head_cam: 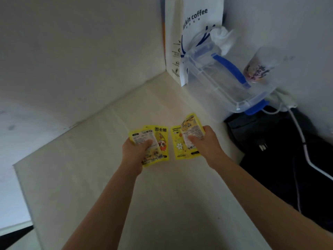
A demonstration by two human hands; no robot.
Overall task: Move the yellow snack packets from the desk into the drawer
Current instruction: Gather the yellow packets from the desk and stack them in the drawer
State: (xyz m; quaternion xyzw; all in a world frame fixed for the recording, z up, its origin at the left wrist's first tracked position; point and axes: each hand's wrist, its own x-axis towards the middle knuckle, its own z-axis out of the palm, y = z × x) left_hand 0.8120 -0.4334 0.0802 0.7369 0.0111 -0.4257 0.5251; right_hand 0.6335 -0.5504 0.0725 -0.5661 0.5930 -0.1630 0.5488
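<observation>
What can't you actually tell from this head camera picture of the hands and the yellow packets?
- Packet count: the left hand and right hand each hold overlapping yellow snack packets, which cover one another.
- The drawer: not in this view.
- Coffee bag: its top and first letters are cut off or folded.
- Cup: print blurred.

— Dim and flat, with a cool grey cast; soft, faint shadows only.
— Sharp anywhere?
— Hardly: soft all over, smeared toward far right. Strongly bowed at edges, wide-angle. Dark and nearly detailless at near right. No glare.
</observation>
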